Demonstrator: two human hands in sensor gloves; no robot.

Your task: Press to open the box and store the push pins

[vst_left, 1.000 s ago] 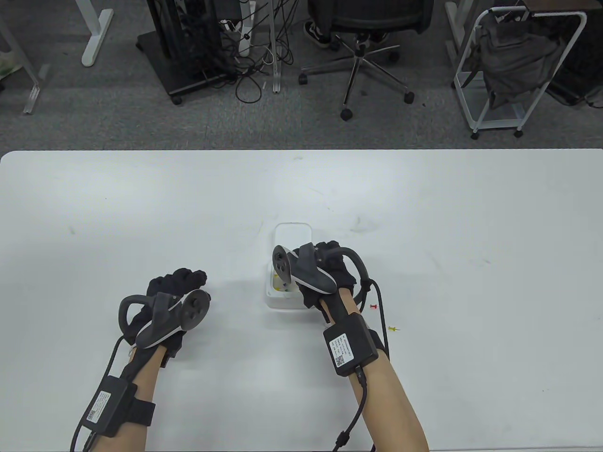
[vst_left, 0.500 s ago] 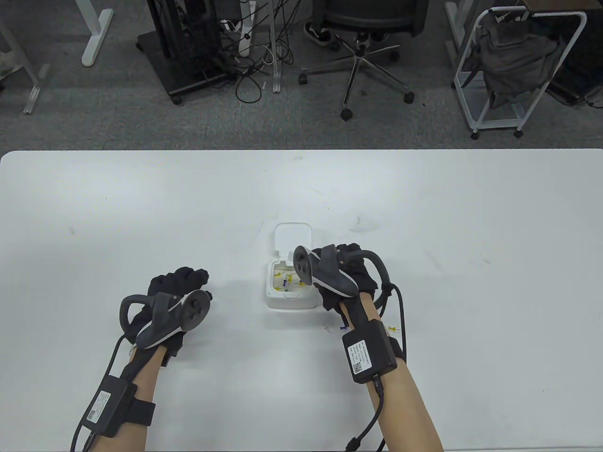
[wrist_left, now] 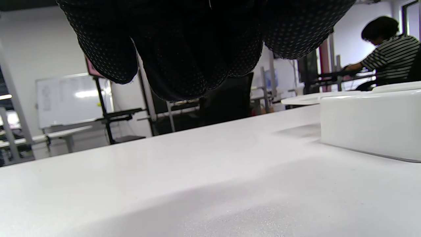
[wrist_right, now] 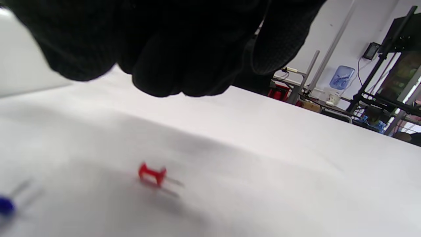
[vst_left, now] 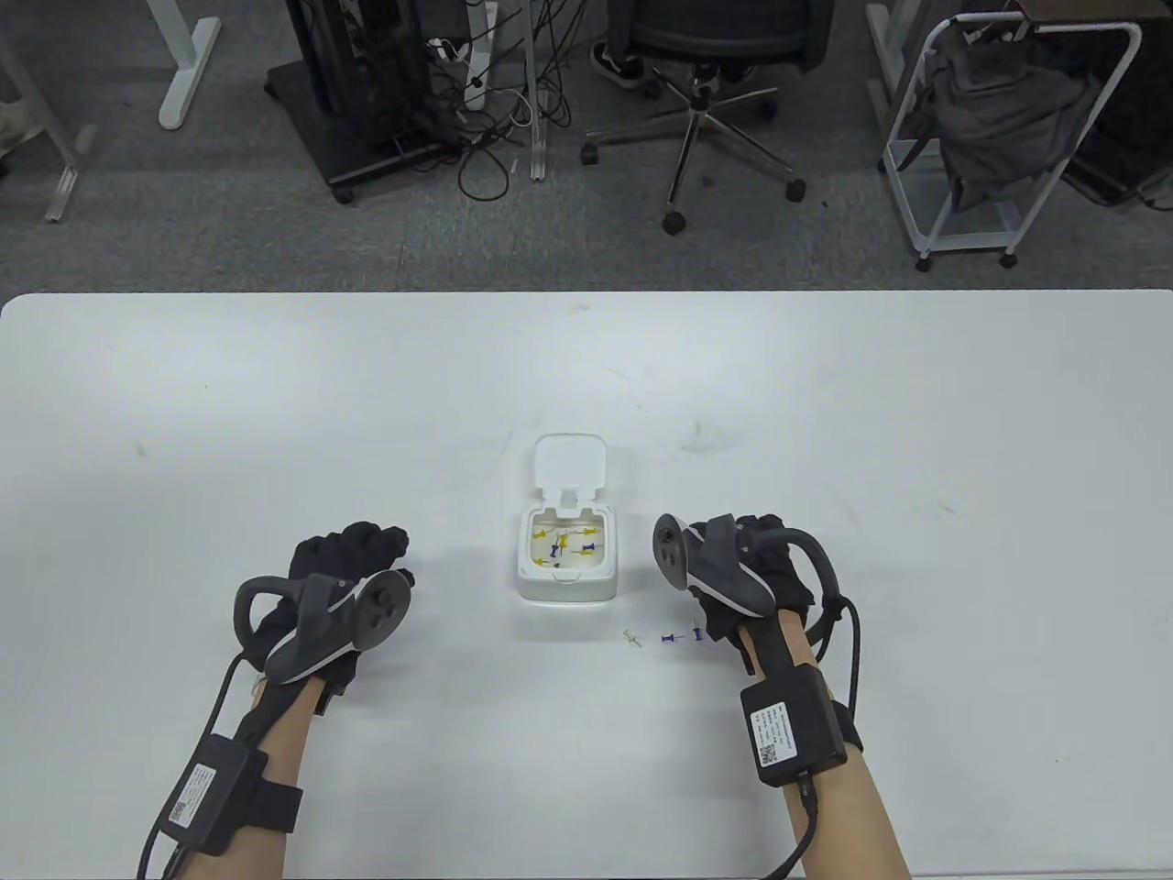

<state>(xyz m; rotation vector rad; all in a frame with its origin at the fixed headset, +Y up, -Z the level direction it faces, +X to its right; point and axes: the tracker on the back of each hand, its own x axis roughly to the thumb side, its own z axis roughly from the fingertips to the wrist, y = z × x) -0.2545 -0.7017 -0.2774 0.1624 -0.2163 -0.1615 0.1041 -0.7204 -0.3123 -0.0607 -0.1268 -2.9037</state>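
Note:
The white box (vst_left: pixel 565 587) sits at mid-table with its lid (vst_left: pixel 570 463) flipped back; several yellow and blue push pins (vst_left: pixel 561 543) lie inside. My right hand (vst_left: pixel 774 559) hovers just right of the box, fingers loosely curled and holding nothing (wrist_right: pixel 171 49). Under it a red pin (wrist_right: pixel 152 173) lies on the table, hidden in the table view. A cream pin (vst_left: pixel 630 637) and a blue pin (vst_left: pixel 672 637) lie in front of the box. My left hand (vst_left: pixel 353 550) rests on the table left of the box (wrist_left: pixel 368 125), its fingers (wrist_left: pixel 184 49) loosely curled.
The white table (vst_left: pixel 275 412) runs wide on both sides. Beyond its far edge stand an office chair (vst_left: pixel 715 55), a cable-laden stand (vst_left: pixel 367 82) and a white rack (vst_left: pixel 1008 128). A person in a striped shirt (wrist_left: pixel 388 56) sits far off.
My right hand has left the box and moved right and towards me, uncovering the box's inside and the loose pins. The left hand has stayed put.

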